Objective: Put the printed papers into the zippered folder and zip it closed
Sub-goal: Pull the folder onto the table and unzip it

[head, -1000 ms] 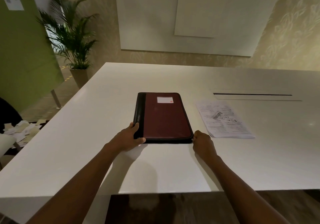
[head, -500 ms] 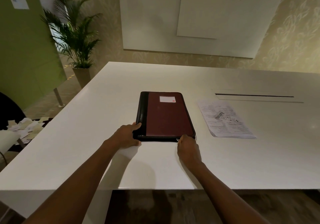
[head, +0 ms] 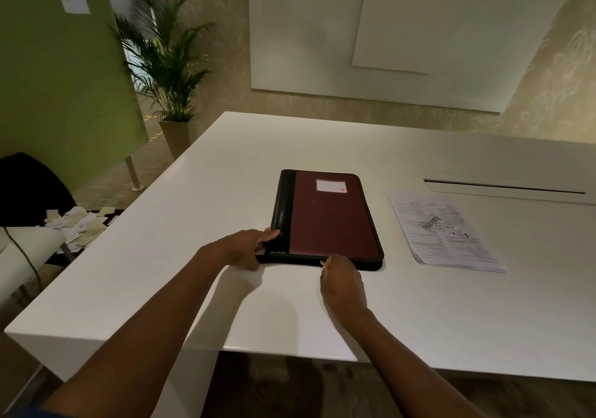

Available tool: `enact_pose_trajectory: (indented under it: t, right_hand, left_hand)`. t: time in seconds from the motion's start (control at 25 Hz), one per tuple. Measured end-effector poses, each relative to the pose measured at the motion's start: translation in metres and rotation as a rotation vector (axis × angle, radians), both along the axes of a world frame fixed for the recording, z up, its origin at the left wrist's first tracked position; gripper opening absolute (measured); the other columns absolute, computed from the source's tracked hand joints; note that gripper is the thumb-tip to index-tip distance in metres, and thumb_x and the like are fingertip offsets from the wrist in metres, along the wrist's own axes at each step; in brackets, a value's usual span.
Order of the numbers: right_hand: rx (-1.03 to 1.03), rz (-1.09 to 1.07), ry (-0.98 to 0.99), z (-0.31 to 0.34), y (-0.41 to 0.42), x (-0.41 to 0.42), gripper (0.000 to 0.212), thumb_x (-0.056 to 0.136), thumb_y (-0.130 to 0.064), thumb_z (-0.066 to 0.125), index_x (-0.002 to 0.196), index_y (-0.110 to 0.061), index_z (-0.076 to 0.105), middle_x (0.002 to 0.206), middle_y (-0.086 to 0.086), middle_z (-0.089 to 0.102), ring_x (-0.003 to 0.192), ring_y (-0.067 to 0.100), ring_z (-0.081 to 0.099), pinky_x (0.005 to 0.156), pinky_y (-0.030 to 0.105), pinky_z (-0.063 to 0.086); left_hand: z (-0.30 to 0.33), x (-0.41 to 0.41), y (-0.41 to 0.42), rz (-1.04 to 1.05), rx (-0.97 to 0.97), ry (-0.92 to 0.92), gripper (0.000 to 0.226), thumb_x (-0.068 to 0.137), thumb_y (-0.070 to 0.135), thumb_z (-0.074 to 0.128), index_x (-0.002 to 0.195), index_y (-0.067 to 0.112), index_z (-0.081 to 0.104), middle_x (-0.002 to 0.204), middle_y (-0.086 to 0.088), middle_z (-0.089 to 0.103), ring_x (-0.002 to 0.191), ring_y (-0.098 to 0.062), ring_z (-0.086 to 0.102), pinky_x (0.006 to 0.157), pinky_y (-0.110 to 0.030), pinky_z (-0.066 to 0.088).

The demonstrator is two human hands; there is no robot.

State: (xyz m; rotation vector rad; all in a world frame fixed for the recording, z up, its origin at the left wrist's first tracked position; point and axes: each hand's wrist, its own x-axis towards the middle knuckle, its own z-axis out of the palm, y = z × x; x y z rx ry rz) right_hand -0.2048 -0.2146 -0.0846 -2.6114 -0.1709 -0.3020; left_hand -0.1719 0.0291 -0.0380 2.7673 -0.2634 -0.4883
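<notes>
Head camera, looking forward and down over a white counter (head: 206,224). A maroon zippered folder (head: 325,217) with a black spine lies flat and closed near the middle of the counter, its near edge facing the person. The printed papers (head: 443,232) sit in a neat stack just to the right of the folder, apart from it and untouched.

The left hand (head: 246,248) grips the folder's near left corner, thumb on top of the black spine and the other fingers tucked at the edge, bracing it. The right hand (head: 340,275) is curled at the near edge, fingertips pinched together around a small silver zip pull (head: 322,263) that just shows beside them.

The step in hand looks to be unzipping the folder so the papers can go in. To do it well, the left hand should press the corner firmly down so the folder cannot slide or twist, while the right draws the pull level along the track, slowing at the rounded corners where zips tend to snag. The pull should travel all the way round so the cover opens flat
</notes>
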Motion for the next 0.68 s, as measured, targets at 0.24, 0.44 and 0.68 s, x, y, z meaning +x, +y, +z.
enact_pose_trajectory:
  t: [0.24,0.44,0.68]
  right_hand:
    - [0.016,0.098,0.022,0.004,0.040,-0.005,0.024,0.100,-0.011,0.039,0.111,-0.006,0.059,0.111,0.010,0.065,0.100,0.024,0.062,0.086,0.030,0.046]
    - [0.058,0.190,0.110,0.009,0.077,-0.010,0.022,0.100,-0.015,0.039,0.111,-0.006,0.055,0.109,0.014,0.061,0.096,0.031,0.060,0.075,0.034,0.045]
    - [0.121,0.246,0.118,0.004,0.109,-0.013,0.026,0.102,-0.017,0.037,0.110,-0.008,0.060,0.107,0.007,0.064,0.095,0.020,0.060,0.083,0.029,0.047]
  left_hand:
    - [0.005,0.001,-0.002,-0.026,0.012,0.050,0.102,0.082,-0.011,0.054,0.157,0.033,0.001,0.166,0.001,0.007,0.143,-0.024,0.036,0.101,-0.025,0.038]
    - [0.002,0.002,0.001,-0.046,0.009,0.043,0.102,0.082,-0.013,0.053,0.157,0.031,-0.001,0.166,-0.002,0.007,0.146,-0.025,0.030,0.112,-0.030,0.034]
    - [0.003,0.006,0.008,-0.089,0.009,0.046,0.098,0.085,-0.008,0.060,0.158,0.027,0.004,0.164,-0.005,0.017,0.147,-0.026,0.029,0.113,-0.030,0.029]
